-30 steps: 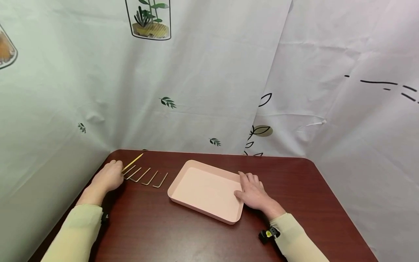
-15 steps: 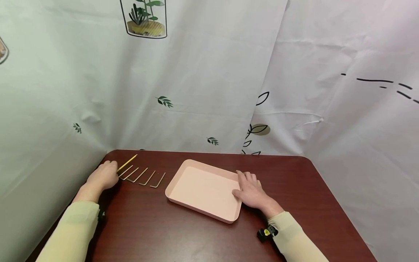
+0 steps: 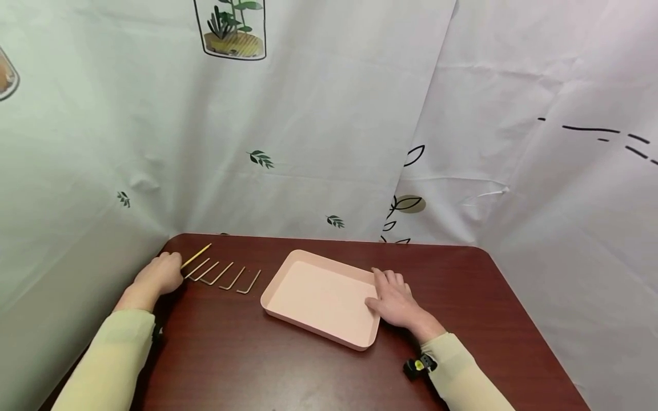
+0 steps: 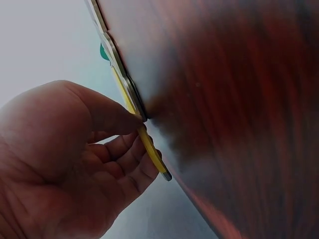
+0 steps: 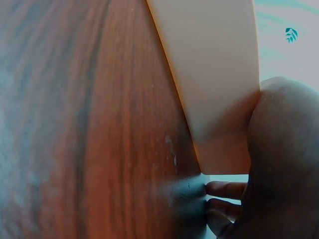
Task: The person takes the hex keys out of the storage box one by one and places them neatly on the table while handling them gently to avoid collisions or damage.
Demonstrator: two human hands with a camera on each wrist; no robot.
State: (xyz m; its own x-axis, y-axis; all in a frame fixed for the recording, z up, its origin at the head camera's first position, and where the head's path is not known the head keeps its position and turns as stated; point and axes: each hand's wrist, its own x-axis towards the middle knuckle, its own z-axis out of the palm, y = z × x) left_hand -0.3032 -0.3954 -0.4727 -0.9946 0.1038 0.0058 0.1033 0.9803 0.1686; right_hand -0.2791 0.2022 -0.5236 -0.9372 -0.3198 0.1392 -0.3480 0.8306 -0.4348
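At the table's far left, my left hand [image 3: 161, 273] pinches a yellow pencil [image 3: 197, 256] between thumb and fingers. The pencil slants away to the right, close to the tabletop; its dark near end shows past my fingertips in the left wrist view. Several L-shaped hex keys [image 3: 249, 283] lie in a row just right of it. A shallow pink tray [image 3: 321, 302] sits mid-table, turned at an angle, with nothing in it. My right hand [image 3: 394, 299] grips the tray's right rim, thumb over the inside and other fingers along the outside.
All of this stands on a dark red-brown wooden table [image 3: 247, 365]. White printed cloth [image 3: 329, 114] hangs behind its far edge and along both sides. A small black device [image 3: 420, 365] is strapped at the right wrist.
My left hand has shifted a little to the left with the pencil, away from the hex keys. The right hand and the tray stay in place; the head view sways slightly.
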